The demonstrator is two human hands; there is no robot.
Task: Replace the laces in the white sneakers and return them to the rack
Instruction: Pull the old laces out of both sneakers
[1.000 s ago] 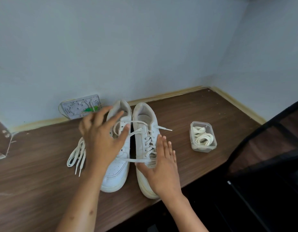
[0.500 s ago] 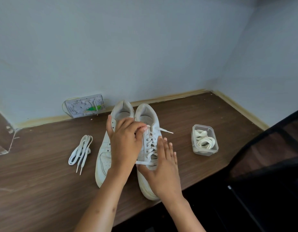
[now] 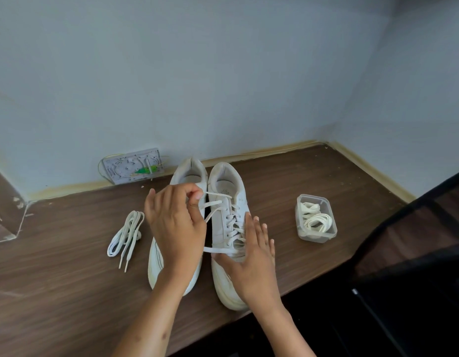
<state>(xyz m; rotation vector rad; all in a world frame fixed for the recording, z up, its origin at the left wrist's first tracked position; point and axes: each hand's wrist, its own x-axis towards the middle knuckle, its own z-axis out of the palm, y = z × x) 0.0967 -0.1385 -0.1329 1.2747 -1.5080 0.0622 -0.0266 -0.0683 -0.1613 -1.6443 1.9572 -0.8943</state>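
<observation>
text: none legible | right sneaker insole [image 3: 224, 191]: small printed mark, too blurred to read | elsewhere: no labels

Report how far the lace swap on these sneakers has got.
Done, apparently: the left sneaker shows no lace, and a loose lace lies on the desk. In hand: the left hand pinches the right sneaker's lace while the right hand steadies it. Left: threading laces from the clear tub; no rack in view.

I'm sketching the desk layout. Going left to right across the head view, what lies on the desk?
Loose lace bundle → left sneaker → right sneaker → clear tub of laces.
</observation>
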